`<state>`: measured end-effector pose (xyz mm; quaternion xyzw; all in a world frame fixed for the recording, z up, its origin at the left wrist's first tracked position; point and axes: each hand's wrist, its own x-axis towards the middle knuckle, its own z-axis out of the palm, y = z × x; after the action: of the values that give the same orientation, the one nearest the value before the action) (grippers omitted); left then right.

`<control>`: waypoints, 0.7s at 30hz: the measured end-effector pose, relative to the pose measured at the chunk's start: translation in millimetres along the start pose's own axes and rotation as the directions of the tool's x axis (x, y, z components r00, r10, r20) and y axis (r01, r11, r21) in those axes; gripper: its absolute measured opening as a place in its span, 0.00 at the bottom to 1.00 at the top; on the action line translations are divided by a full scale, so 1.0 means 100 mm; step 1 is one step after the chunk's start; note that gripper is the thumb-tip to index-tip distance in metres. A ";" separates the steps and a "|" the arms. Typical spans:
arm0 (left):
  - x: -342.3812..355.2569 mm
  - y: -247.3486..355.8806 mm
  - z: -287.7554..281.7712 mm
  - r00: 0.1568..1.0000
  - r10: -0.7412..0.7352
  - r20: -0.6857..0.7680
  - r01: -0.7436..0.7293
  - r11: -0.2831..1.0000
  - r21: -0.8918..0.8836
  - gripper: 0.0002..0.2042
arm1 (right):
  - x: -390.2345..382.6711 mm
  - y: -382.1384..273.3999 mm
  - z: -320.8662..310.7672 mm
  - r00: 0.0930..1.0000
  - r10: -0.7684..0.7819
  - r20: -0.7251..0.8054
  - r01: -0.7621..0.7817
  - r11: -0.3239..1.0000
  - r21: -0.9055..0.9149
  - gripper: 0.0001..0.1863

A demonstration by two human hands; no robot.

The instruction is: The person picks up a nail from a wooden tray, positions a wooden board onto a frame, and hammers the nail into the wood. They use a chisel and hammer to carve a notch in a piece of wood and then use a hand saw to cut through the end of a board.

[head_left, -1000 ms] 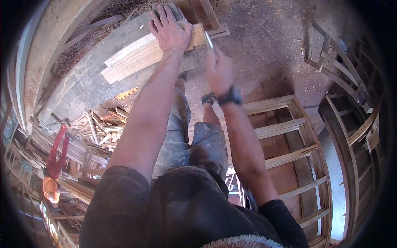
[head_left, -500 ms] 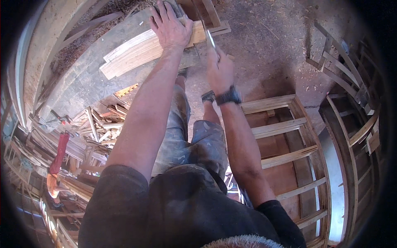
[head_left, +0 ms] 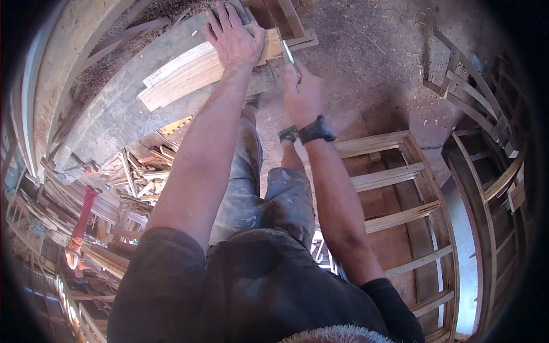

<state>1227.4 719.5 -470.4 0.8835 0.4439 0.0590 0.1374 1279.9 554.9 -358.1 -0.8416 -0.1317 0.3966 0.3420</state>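
My left hand [head_left: 237,43] lies with its fingers spread on top of a stack of pale wooden boards [head_left: 183,77], near their right end. The boards rest on a grey worktop [head_left: 108,123]. My right hand [head_left: 303,94], with a dark watch on the wrist, is closed around a hand saw [head_left: 287,54] whose thin, shiny blade shows nearly edge-on. The blade lies against the right end of the boards, just right of my left hand. My fingers hide the handle.
A slatted wooden frame [head_left: 400,171] stands close to my right arm. More frames [head_left: 486,108] are at far right. Scrap wood [head_left: 146,177] is piled below the worktop, and large curved timbers [head_left: 68,74] rise at left. A red and orange figure [head_left: 83,220] is at far left, perhaps a person.
My right hand has shifted slightly left and toward me with the saw. My left hand stays nearly in place on the boards. The red and orange figure has changed its outline.
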 end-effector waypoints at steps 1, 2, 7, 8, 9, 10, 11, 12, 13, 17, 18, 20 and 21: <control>0.03 -0.03 0.00 1.000 0.001 -0.004 -0.001 1.000 0.004 0.40 | 0.09 -0.09 -0.01 1.000 -0.015 -0.016 0.016 1.000 0.027 0.19; -0.03 -0.01 0.00 1.000 -0.018 0.017 0.017 1.000 0.019 0.40 | 0.06 -0.10 -0.05 0.999 -0.013 -0.029 0.014 0.999 0.046 0.20; -0.06 -0.15 -0.04 0.999 -0.039 0.007 0.039 0.999 0.005 0.39 | -1.28 -0.07 -0.49 0.999 0.024 0.030 -0.025 0.999 0.033 0.24; -0.05 -0.13 -0.04 1.000 -0.027 0.004 0.027 1.000 0.014 0.39 | -1.38 -0.13 -0.53 0.992 -0.116 -0.042 0.116 0.993 0.015 0.26; -0.04 -0.13 -0.04 1.000 -0.016 0.001 0.016 1.000 0.026 0.40 | -1.32 -0.13 -0.54 0.993 -0.115 -0.040 0.116 0.993 0.015 0.26; -0.03 -0.13 -0.05 1.000 -0.018 0.002 0.018 0.999 0.028 0.40 | -1.17 -0.10 -0.52 0.998 0.032 0.057 -0.035 0.998 0.058 0.25; -0.02 -0.06 -0.02 1.000 -0.022 0.013 0.022 0.999 0.025 0.40 | -0.95 -0.12 -0.50 0.973 0.179 0.144 -0.192 0.978 0.080 0.24; -0.02 0.03 0.00 0.999 -0.022 0.026 0.022 1.000 0.020 0.40 | -0.57 -0.04 -0.35 0.990 0.115 0.087 -0.114 0.993 -0.008 0.23; -0.01 0.10 0.02 1.000 -0.013 0.022 0.013 1.000 0.008 0.40 | -0.14 0.01 -0.18 0.999 0.035 0.037 -0.031 0.995 -0.097 0.22; -0.08 -0.08 0.02 0.999 -0.017 0.039 0.016 1.000 0.026 0.40 | 0.04 0.03 0.03 1.000 0.026 0.018 -0.024 0.995 -0.092 0.21; -0.03 -0.12 0.02 0.997 -0.043 0.057 0.041 0.998 0.038 0.40 | -0.08 0.01 0.01 0.998 0.032 0.063 -0.027 0.997 -0.068 0.22; -0.04 -0.21 -0.02 0.998 -0.048 0.049 0.046 0.998 0.050 0.40 | -0.80 -0.10 -0.24 0.989 0.134 0.059 -0.136 0.990 0.037 0.24; -0.05 -0.21 -0.04 0.998 -0.045 0.042 0.043 0.998 0.049 0.40 | -1.18 -0.19 -0.45 0.989 0.135 0.064 -0.138 0.989 0.044 0.25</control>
<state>1207.8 728.4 -472.3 0.8777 0.4613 0.0263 0.1271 1237.7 489.0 -256.7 -0.8278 -0.0744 0.4475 0.3302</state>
